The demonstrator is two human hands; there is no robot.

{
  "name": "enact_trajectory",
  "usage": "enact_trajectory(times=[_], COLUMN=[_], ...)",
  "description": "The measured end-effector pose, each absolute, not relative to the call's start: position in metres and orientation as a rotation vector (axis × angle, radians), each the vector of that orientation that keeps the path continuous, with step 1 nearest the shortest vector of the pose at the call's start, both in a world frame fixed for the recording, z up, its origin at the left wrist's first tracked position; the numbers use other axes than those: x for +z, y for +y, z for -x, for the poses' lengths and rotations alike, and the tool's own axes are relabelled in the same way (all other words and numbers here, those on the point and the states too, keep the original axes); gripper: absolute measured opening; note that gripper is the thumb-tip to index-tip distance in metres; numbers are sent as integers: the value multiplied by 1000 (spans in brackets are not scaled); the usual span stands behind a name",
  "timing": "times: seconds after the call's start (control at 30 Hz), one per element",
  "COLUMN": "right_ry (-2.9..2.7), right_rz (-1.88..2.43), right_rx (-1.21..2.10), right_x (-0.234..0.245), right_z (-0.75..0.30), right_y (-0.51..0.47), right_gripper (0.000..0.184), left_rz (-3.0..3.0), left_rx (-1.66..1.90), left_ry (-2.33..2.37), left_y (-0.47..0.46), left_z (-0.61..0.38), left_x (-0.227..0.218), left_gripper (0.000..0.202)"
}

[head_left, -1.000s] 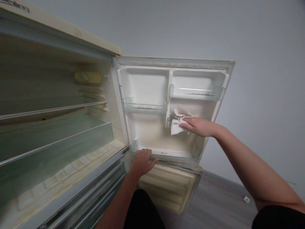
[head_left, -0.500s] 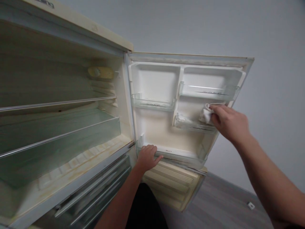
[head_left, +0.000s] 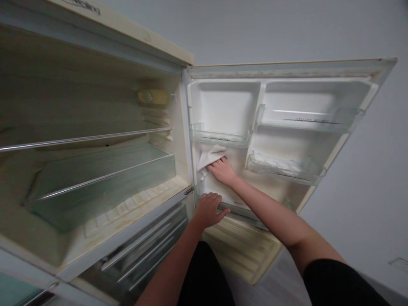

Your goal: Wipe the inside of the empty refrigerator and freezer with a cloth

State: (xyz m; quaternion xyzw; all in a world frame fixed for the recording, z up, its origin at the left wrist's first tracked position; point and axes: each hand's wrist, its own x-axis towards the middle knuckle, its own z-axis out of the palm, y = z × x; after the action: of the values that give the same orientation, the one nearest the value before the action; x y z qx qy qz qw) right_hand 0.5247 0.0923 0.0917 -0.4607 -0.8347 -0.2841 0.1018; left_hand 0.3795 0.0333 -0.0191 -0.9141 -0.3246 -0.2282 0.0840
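Although its fingertips are lost in the folds, the right hand (head_left: 222, 171) has its grip closed on a white cloth (head_left: 208, 158), which lies against the inner face of the open door (head_left: 227, 102), at the left, just below the upper-left bin (head_left: 219, 138). Nearer, the left hand (head_left: 208, 209) lies over the left part of the bottom bin (head_left: 237, 211), thumb apart from the fingers; whether those clamp the rim I cannot tell. The right forearm (head_left: 274, 212) hides part of that bin. Farther right, the middle bin (head_left: 287, 173) holds something white, too blurred to name; lettering on the top bin (head_left: 306, 121) is hard to read. To the left, the fridge (head_left: 127, 34) runs out of view, its name (head_left: 83, 6) cut off above. Its far interior is dim around a yellowish lamp cover (head_left: 153, 97); below, drawers (head_left: 149, 246) disappear behind the left forearm (head_left: 178, 259).
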Motion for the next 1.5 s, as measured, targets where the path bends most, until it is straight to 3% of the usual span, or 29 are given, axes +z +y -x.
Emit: enact_trajectory(times=[0.23,0.4,0.77,0.97,1.13,1.33,1.5], right_ry=[-2217,-2055,-2132,-2242,-2410,-3083,-3012], right_rz=[1522,1717,1670,1392,1241,925,1023], right_rx=[-858,-802,-748,-929,-899,-695,-792], right_x=[122,110,85,103,69,22,43], right_z=[-524,-540,-545,-524,-524,-562,-592], right_y=[98,75,66,89,106,84,56], right_gripper=[36,36,33,35,53,35,34], left_rz=[2747,2734,2736,2738,2742,2743,2741], left_rx=[-702,-687,-709,-704,-693,-772,-777], left_ry=[-984,-976,-972,-978,-971,-961,-946], left_y=[33,34,33,33,33,33,35], left_z=[-379,-377,-378,-378,-378,-378,-377], left_x=[-20,-20,-22,-22,-21,-23,-23], left_gripper=[39,39,40,37,38,38,40])
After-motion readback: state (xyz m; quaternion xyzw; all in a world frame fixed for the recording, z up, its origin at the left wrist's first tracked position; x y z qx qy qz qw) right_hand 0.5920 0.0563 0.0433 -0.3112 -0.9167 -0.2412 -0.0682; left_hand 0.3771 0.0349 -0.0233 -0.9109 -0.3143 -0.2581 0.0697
